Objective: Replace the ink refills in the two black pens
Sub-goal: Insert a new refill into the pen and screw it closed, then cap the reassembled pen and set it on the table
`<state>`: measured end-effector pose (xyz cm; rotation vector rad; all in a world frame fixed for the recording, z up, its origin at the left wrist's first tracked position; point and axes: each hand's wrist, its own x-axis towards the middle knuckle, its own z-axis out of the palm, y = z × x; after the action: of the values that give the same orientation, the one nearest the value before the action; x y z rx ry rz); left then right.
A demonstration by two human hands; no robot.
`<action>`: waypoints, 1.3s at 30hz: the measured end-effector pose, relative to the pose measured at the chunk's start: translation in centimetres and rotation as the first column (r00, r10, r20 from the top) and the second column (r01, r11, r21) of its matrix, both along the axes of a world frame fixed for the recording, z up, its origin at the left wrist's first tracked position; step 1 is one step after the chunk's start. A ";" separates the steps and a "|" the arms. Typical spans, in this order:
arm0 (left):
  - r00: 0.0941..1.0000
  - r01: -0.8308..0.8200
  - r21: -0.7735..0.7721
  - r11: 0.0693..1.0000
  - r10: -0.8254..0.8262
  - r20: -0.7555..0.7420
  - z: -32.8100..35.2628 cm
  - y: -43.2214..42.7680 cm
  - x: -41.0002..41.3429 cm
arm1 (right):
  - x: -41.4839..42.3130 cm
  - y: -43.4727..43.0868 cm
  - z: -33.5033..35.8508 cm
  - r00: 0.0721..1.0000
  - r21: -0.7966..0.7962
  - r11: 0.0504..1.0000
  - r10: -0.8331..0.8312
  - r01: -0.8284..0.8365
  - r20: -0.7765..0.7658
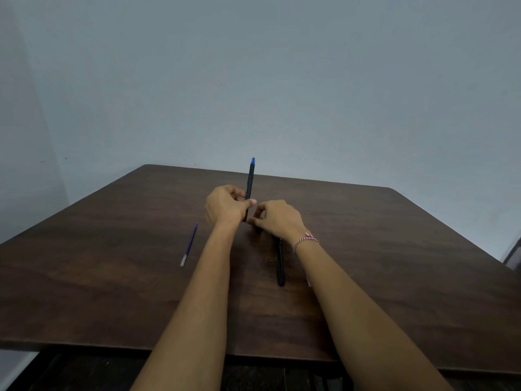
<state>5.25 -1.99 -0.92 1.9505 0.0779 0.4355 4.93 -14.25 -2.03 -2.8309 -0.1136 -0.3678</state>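
Observation:
My left hand (225,206) grips a black pen (249,182) upright above the table, its blue end pointing up. My right hand (277,218) pinches at the lower end of that same pen; what its fingertips hold is hidden. A second black pen (280,263) with a blue end lies flat on the table under my right wrist. A thin blue ink refill (189,245) lies loose on the table left of my left forearm. A small pale piece (308,280) peeks out beside my right forearm, mostly hidden.
The dark brown wooden table (112,277) stands against a plain grey-blue wall. Its near edge runs along the bottom of the view, with dark floor below. A dark object (514,255) shows at the far right edge.

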 end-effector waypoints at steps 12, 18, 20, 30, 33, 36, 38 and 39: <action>0.984 0.171 -0.003 0.985 -0.170 -0.054 0.0 -0.6 -0.4 | 0.2 -2.1 0.2 0.993 0.377 0.924 -0.097 0.066 0.063; 0.971 0.222 0.013 0.975 -0.220 -0.094 0.1 -0.7 -0.6 | 0.2 -3.5 1.5 0.940 0.805 0.592 -0.287 0.024 0.184; 0.968 0.233 0.041 0.971 -0.229 -0.099 0.1 -0.7 -0.7 | 0.1 -3.9 2.0 0.906 0.905 0.419 -0.351 -0.074 0.237; 0.948 0.305 0.141 0.942 -0.287 -0.137 0.1 -1.2 -0.7 | -0.4 -4.4 3.0 0.887 0.938 -0.026 -0.335 -0.345 0.317; 0.950 0.301 0.154 0.941 -0.284 -0.127 0.1 -1.1 -0.6 | -0.4 -4.8 3.1 0.877 0.926 -0.072 -0.354 -0.371 0.324; 0.951 0.301 0.160 0.940 -0.284 -0.120 0.1 -1.1 -0.6 | -0.3 -5.0 3.1 0.875 0.923 -0.076 -0.355 -0.378 0.329; 0.952 0.301 0.166 0.939 -0.284 -0.117 0.1 -1.1 -0.7 | -0.3 -5.1 3.1 0.884 0.928 -0.046 -0.326 -0.369 0.335; 0.951 0.302 0.171 0.938 -0.285 -0.117 0.2 -1.1 -0.7 | -0.3 -5.0 3.1 0.890 0.932 -0.018 -0.303 -0.362 0.340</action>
<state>4.57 -3.13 -0.76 2.1246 -0.2024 0.1594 4.66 -19.29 1.04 -1.1129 0.0220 -0.7281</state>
